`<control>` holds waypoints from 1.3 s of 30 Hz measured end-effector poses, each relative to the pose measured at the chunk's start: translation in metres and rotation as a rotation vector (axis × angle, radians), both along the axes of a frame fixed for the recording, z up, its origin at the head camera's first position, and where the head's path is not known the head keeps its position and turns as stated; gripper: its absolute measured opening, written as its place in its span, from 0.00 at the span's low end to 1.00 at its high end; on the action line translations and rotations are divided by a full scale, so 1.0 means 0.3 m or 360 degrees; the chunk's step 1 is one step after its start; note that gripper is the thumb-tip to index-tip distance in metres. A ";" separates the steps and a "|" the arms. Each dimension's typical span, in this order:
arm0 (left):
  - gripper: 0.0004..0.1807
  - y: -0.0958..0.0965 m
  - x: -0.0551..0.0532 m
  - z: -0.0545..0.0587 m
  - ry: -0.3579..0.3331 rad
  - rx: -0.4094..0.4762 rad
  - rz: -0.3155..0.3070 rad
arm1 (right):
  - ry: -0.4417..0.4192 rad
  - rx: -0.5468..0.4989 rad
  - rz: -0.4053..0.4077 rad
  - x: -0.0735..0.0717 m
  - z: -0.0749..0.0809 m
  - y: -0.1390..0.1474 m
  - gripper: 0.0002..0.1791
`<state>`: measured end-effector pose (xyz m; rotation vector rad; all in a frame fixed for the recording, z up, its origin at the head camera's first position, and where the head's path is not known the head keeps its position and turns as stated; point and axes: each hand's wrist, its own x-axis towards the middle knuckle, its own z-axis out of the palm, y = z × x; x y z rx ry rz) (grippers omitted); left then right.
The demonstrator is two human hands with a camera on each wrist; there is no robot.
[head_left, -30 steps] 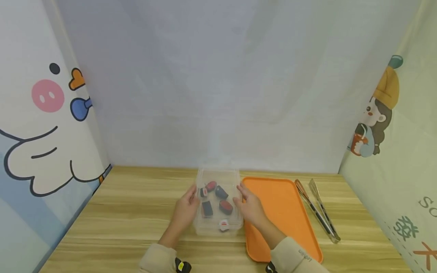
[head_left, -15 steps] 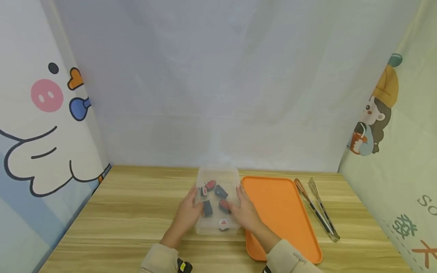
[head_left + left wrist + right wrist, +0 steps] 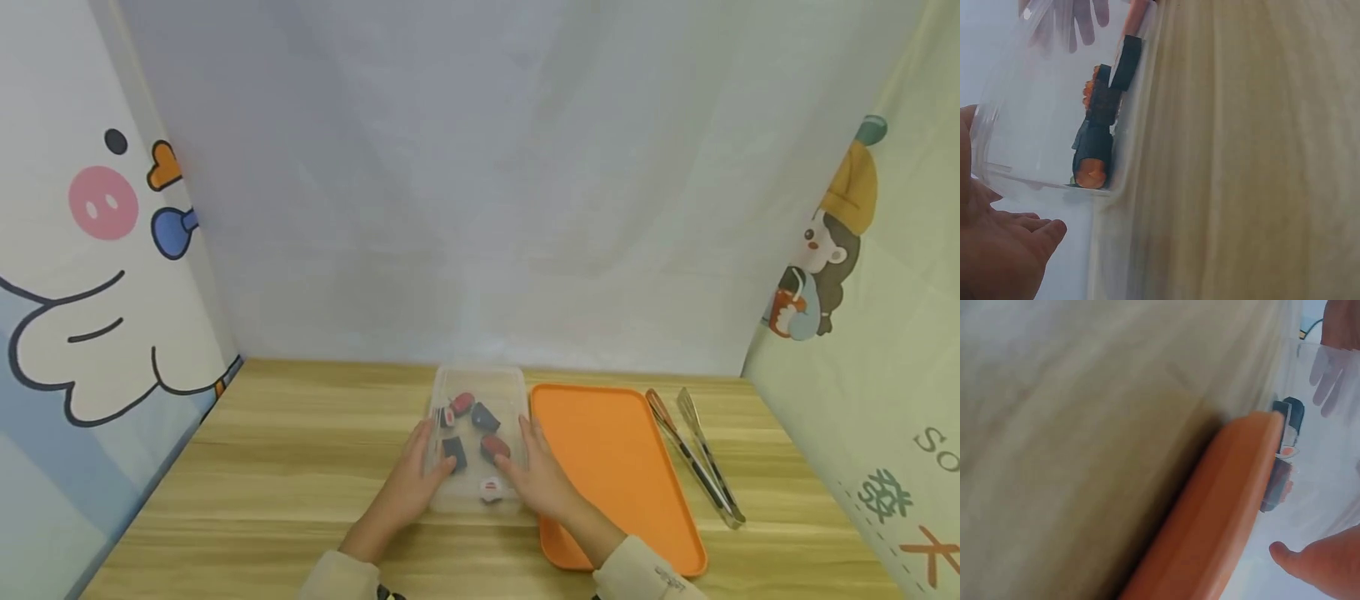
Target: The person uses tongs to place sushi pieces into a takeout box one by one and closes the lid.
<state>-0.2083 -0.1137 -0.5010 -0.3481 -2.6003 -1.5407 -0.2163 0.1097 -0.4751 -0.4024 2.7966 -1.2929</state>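
A clear lidded plastic box [image 3: 480, 500] lies in front of me, holding several toy sushi pieces, among them a dark roll [image 3: 453, 452] and a red-topped one [image 3: 495, 447]. My left hand [image 3: 412, 479] is at the box's left side, its thumb over the lid and its fingers straight along the side. Mirroring it, my right hand [image 3: 543, 479] lies along the right side with its thumb over the lid. In the left wrist view, orange-and-dark sushi [image 3: 1091, 156] shows through the wall, with the other hand's straight fingers [image 3: 1085, 25] behind it.
An orange tray [image 3: 607, 450] lies right beside the box, under my right forearm. Metal tongs with dark grips [image 3: 701, 467] rest right of the tray. A pale curtain [image 3: 480, 183] hangs behind the wooden table [image 3: 300, 467], with printed cloths at both sides.
Both thumbs have moved inward from the box's edges onto its lid, and in the last half second both hands have slid slightly toward me. The box, tray and tongs stay in place.
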 end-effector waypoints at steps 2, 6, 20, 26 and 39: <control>0.40 0.001 0.000 -0.005 -0.0022 -0.0039 0.0005 | -0.0020 -0.0005 0.0008 -0.002 -0.006 -0.002 0.44; 0.44 0.003 -0.001 -0.013 -0.0079 -0.0070 0.0012 | -0.0034 0.0040 0.0005 -0.009 -0.018 -0.005 0.46; 0.47 -0.021 -0.052 0.037 -0.0085 -0.0044 -0.0170 | -0.0018 0.0044 0.0075 -0.080 0.016 0.019 0.50; 0.43 -0.026 -0.149 0.047 -0.0097 -0.0022 -0.0183 | -0.0015 0.0093 0.0043 -0.163 0.028 0.020 0.45; 0.43 -0.034 -0.210 0.055 -0.0213 -0.0128 -0.0199 | -0.0075 0.0122 0.0109 -0.197 0.039 0.012 0.44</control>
